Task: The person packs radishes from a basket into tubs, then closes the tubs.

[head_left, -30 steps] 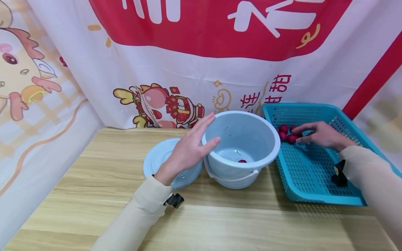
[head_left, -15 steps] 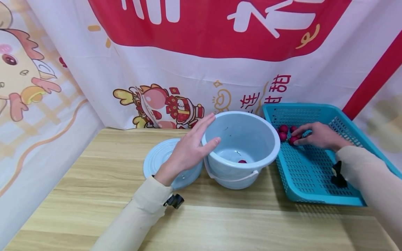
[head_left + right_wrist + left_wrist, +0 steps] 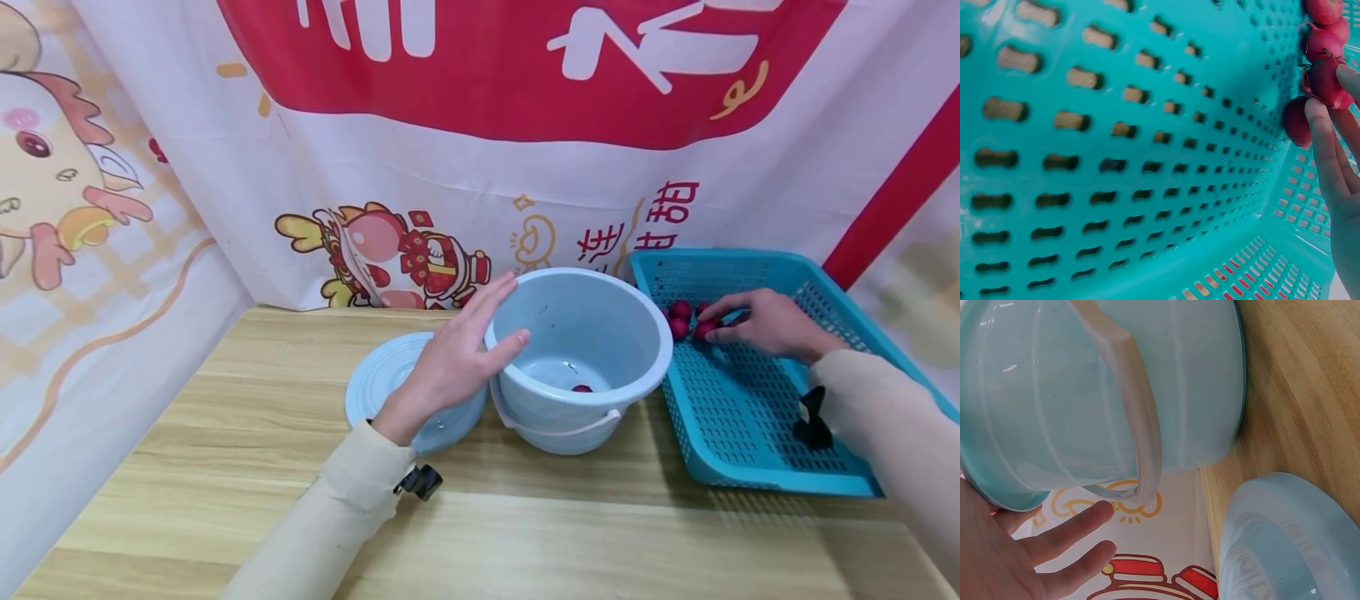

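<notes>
My left hand (image 3: 457,358) lies against the left rim of a light blue bucket (image 3: 558,421), fingers extended and thumb over the rim. In the left wrist view its fingers (image 3: 1075,534) are spread beside the bucket's wall and handle (image 3: 1141,419). One red radish (image 3: 581,388) shows at the bucket's bottom. Over on the right, my right hand (image 3: 776,325) reaches into a teal basket (image 3: 787,479) and pinches a radish (image 3: 1325,81) between thumb and fingers. Several other radishes (image 3: 678,329) sit close by at the basket's back left; the hand partly hides them.
A round blue lid (image 3: 378,379) lies on the wooden table (image 3: 225,467), left of the bucket and partly under my left forearm. The basket stands right beside the bucket. A printed cloth (image 3: 450,167) hangs behind everything.
The right hand has shifted slightly left within the basket, and its thumb and fingers have come together on a radish. The left hand keeps its place at the bucket rim.
</notes>
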Demonstrator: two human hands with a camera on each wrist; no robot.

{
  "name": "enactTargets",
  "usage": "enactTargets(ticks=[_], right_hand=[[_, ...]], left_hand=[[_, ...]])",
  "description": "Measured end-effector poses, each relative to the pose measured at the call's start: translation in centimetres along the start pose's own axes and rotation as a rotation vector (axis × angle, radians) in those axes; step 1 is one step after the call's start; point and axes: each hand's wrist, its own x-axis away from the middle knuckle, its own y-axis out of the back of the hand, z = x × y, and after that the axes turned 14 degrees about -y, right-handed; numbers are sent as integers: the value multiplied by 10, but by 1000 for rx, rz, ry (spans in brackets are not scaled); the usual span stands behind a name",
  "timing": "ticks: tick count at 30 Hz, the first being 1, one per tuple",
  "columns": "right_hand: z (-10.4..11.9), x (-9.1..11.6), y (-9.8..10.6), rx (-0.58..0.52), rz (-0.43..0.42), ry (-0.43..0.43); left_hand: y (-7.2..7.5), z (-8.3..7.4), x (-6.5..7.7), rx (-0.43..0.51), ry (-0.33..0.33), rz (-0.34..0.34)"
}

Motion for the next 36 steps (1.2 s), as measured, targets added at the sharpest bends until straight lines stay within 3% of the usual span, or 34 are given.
enactTargets(ticks=[14,36], right_hand=[[13,15,9,-72,-85,53],[85,56,29,-275,-274,192]], left_hand=[[-2,0,1,1,3,5],[0,-1,1,-7,-1,3]])
